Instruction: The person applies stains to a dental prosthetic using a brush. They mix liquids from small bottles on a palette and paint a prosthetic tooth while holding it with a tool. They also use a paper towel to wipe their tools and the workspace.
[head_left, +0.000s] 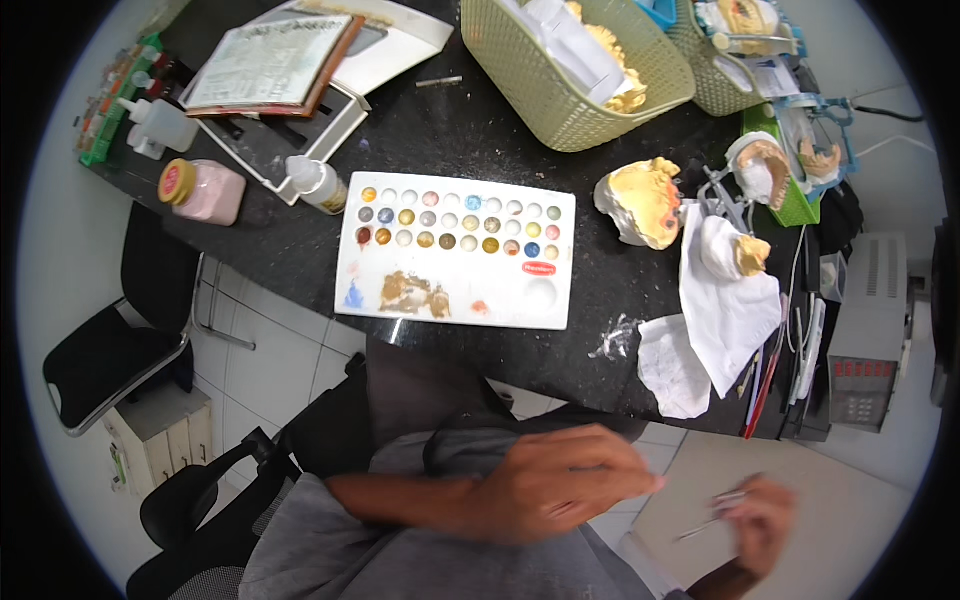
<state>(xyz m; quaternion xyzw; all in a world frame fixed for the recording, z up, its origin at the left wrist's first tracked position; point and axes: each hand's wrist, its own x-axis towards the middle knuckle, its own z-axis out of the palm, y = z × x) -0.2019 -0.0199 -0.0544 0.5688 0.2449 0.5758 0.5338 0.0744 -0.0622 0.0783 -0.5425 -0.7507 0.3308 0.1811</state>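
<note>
My left hand is in front of my body, its fingers curled and pressed together toward the right. Whatever they may hold is hidden. At the lower right, my right hand is closed around a thin metal instrument; motion blurs both, and the tool's kind is unclear. Both hands are off the black table. Nearest on the table is a white palette with rows of coloured wells and brown, blue and red smears. Right of it, a yellow and white dental cast stands beside a smaller cast on white tissue.
Green baskets with casts stand at the back. Dental articulators are at the right, near brushes and a grey device. A pink jar, white bottle and framed tile sit at the left.
</note>
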